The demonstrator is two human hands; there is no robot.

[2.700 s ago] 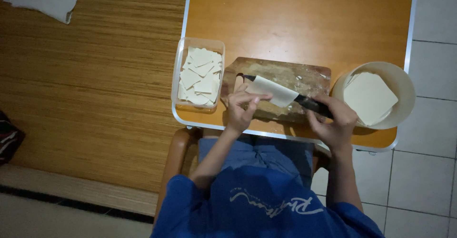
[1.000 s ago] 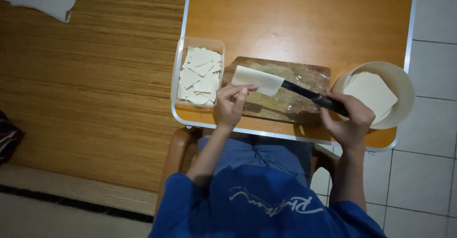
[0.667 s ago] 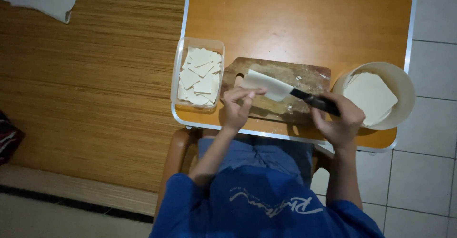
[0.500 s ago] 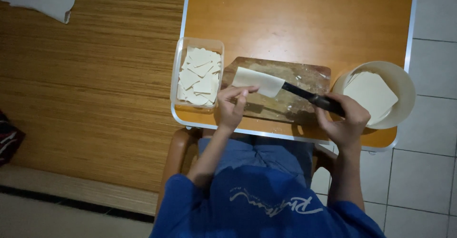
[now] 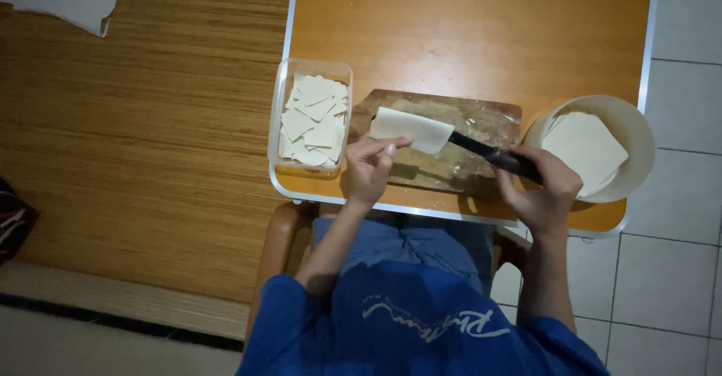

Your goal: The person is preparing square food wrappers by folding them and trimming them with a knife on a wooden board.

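Right hand (image 5: 540, 192) clamped on the black handle of a cleaver (image 5: 451, 137), broad blade flat over the cutting board (image 5: 481, 120). Left hand (image 5: 368, 167), fingers together, pins the board's near-left edge, steadying the cut. Cut dough pieces (image 5: 313, 119) fill the clear tub on the left; uncut sheets (image 5: 583, 150) wait in the bowl (image 5: 639, 131) on the right. All on the orange worktop (image 5: 466, 30).

Bare tabletop (image 5: 466, 30) beyond cutting board (image 5: 481, 116)

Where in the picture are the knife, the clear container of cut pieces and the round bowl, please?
knife (image 5: 412, 129): head view, on the flat of its pale blade.
clear container (image 5: 275, 124): head view, on its left wall.
round bowl (image 5: 636, 137): head view, on its right rim.
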